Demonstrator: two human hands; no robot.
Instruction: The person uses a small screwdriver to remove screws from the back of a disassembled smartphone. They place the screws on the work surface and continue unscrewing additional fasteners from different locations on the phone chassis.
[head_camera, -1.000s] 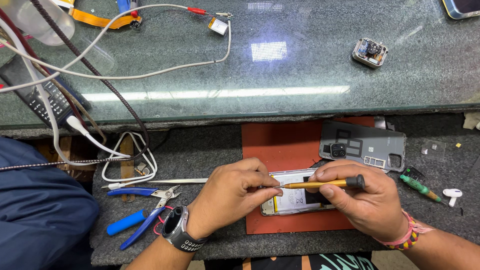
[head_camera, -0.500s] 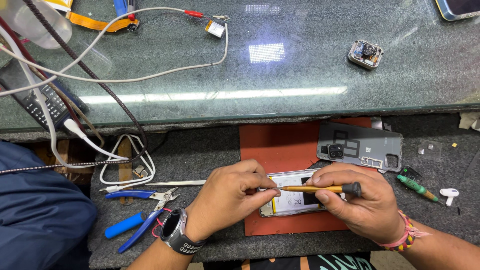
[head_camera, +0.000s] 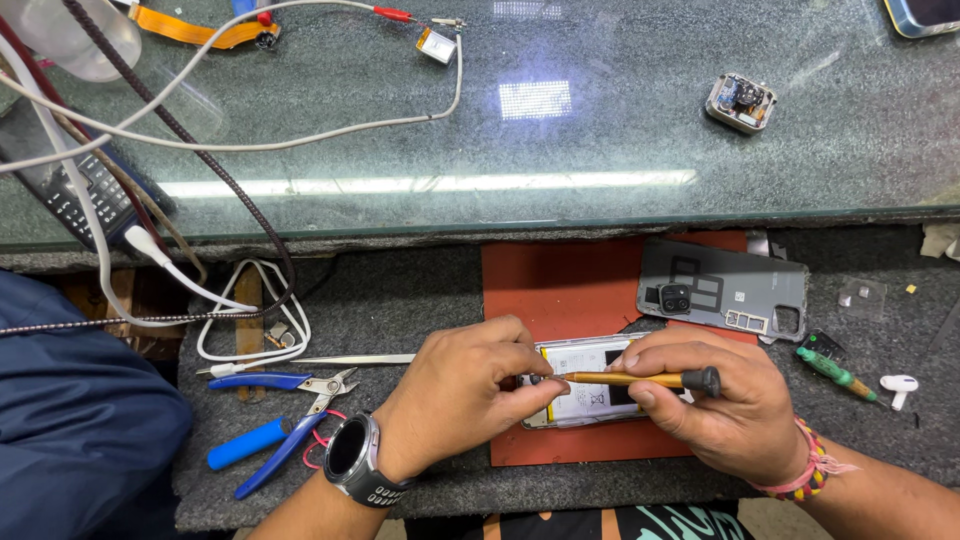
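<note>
Red mat (head_camera: 560, 290) lies on the dark surface (head_camera: 400, 300), and an opened phone (head_camera: 590, 385) rests at its lower edge with the white battery showing. Right hand (head_camera: 715, 405) is closed around a yellow screwdriver (head_camera: 630, 379), held level over the phone. Left hand (head_camera: 460, 395), with a watch (head_camera: 350, 460) at the wrist, pinches the screwdriver's tip, fingers together. Both hands cover much of the phone. Grey back cover (head_camera: 720, 290) sits just above, partly on the mat. Blue pliers (head_camera: 270, 430) and tweezers (head_camera: 330, 361) lie to the left, a green screwdriver (head_camera: 835, 373) and white earbud (head_camera: 897, 385) to the right. Cables (head_camera: 250, 310) coil at the left.
</note>
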